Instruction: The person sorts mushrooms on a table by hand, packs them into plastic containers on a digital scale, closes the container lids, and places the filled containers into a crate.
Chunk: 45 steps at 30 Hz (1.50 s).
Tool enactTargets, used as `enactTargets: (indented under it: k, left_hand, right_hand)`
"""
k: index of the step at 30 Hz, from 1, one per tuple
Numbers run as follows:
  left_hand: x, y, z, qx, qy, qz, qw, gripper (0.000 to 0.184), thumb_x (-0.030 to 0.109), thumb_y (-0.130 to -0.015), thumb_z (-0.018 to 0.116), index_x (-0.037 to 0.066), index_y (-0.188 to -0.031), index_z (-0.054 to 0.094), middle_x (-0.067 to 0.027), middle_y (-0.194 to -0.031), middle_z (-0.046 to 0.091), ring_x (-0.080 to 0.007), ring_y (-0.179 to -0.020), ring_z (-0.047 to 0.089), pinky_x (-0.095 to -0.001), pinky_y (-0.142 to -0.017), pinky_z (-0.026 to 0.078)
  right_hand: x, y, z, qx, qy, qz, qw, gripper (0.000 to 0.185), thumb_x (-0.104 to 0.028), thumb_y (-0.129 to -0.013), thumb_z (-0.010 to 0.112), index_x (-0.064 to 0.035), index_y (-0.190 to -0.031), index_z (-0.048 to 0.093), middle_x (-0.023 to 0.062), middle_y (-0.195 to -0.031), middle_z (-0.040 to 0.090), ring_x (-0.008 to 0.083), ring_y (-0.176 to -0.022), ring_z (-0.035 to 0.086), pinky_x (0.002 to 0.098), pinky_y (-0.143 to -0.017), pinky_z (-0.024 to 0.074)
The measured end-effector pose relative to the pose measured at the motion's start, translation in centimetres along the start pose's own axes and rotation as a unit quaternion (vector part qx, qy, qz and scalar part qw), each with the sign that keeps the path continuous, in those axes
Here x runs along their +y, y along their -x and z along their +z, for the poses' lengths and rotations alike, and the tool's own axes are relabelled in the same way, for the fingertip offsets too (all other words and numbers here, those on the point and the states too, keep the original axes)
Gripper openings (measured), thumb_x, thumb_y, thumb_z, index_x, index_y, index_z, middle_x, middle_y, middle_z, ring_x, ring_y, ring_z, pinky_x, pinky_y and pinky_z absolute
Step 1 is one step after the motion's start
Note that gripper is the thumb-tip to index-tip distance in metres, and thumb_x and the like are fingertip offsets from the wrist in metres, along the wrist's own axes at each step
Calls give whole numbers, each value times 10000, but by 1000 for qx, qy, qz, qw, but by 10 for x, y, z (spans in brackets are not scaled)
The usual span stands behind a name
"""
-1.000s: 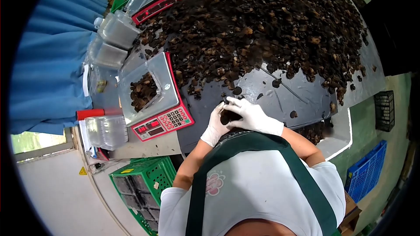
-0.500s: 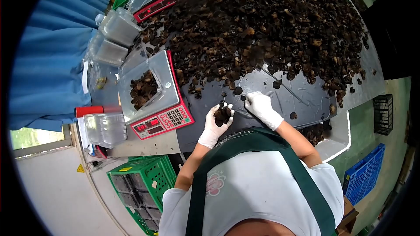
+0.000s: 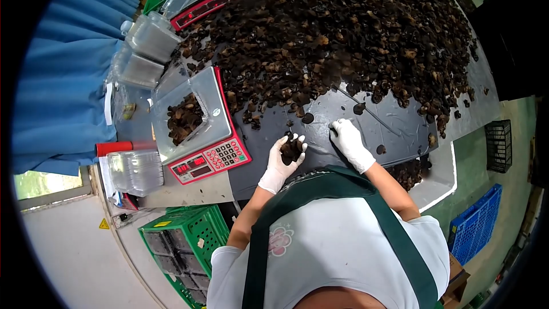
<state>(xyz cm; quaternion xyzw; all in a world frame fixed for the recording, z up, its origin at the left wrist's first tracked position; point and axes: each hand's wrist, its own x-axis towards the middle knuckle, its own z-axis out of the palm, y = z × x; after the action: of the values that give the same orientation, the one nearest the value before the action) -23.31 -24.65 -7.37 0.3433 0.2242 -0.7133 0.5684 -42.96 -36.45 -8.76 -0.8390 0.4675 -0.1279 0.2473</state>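
My left hand [image 3: 279,166], in a white glove, is cupped around several dark wood ear mushrooms [image 3: 291,150] just in front of the apron. To its right, my right hand [image 3: 350,144], also gloved, has its fingers pinched on a small dark piece [image 3: 333,131] that looks like one more mushroom. Beyond both hands a large heap of wood ear mushrooms [image 3: 343,34] covers much of the dark table [image 3: 257,166]. On my left, a clear plastic box [image 3: 201,109] partly filled with mushrooms sits on a red-edged digital scale [image 3: 209,163].
Stacked clear boxes [image 3: 134,170] and a red cylinder [image 3: 113,147] lie at the left. A second scale [image 3: 203,8] stands farther back. A thin rod [image 3: 369,111] lies before the heap. Below the table are a green crate [image 3: 211,232] and a white bin [image 3: 437,191].
My right hand has shifted slightly right, away from the left hand, with the small dark piece at its fingertips. My left hand stays nearly still around its mushrooms. The view has shifted slightly.
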Motion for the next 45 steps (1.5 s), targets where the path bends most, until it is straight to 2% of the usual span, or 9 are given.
enactTargets:
  k: [13,18,26,31,33,34,39,42,45]
  left_hand:
    - [-2,-8,-17,-69,28,-1,997,243,293,-921,527,100,-1001,653,-93,-1045,680,-264,-916,656,-385,-736,550]
    - [-3,-10,-14,-52,8,-2,999,265,299,-915,539,94,-1045,645,-88,-1056,680,-263,-917,655,-393,-728,542]
    - [42,52,37,-52,-117,227,965,291,331,-943,495,96,-1030,644,-53,-983,673,-185,-896,649,-331,-753,537]
    - [140,109,51,72,-138,569,807,272,314,-949,492,87,-951,644,-35,-840,650,-123,-727,606,-242,-643,492]
    - [184,105,30,183,-242,749,590,234,217,-924,575,31,-1045,649,-71,-940,662,-163,-824,610,-285,-776,480]
    - [207,103,19,315,-380,792,358,247,164,-891,627,11,-1084,641,-105,-1041,651,-229,-977,605,-342,-900,462]
    - [231,91,16,487,-636,539,260,667,504,-851,610,122,-1377,462,-120,-1478,363,-311,-1394,276,-620,-1109,92]
    - [200,72,52,400,-636,647,127,511,374,-821,675,99,-1241,581,-122,-1393,459,-306,-1336,360,-570,-1102,155]
    - [160,30,87,173,-691,666,222,439,269,-775,701,44,-1143,618,-195,-1272,545,-352,-1178,515,-425,-950,439]
  right_hand:
    - [49,15,-110,-200,-51,-24,978,117,-56,-639,641,-22,-749,620,182,-663,591,348,-628,617,375,-599,494]
    - [130,49,-191,-347,129,148,917,199,-190,-616,731,-37,-740,701,185,-723,654,318,-727,680,377,-639,528]
    - [109,34,-152,-15,119,95,988,227,-229,-771,713,-48,-899,662,161,-776,660,353,-749,651,409,-656,514]
    - [59,2,-108,-107,69,20,992,242,-266,-787,703,-54,-885,644,144,-832,665,345,-811,646,420,-711,515]
    - [33,-6,-101,-97,42,-30,994,182,-216,-793,705,-53,-865,667,145,-815,681,323,-765,667,389,-679,529]
    - [22,-11,-99,-115,54,-50,991,202,-227,-789,701,-42,-859,659,147,-819,676,334,-766,659,399,-677,525]
    - [-2,-28,-75,-108,48,-86,989,223,-276,-831,644,-72,-914,681,120,-886,668,316,-857,639,410,-736,511]
    - [-9,-34,-50,-96,46,-86,991,233,-287,-834,638,-69,-904,682,119,-888,670,312,-866,641,402,-740,513]
    - [-5,-36,-23,-82,32,-100,991,206,-278,-816,648,-85,-879,683,106,-870,657,310,-859,634,396,-732,511]
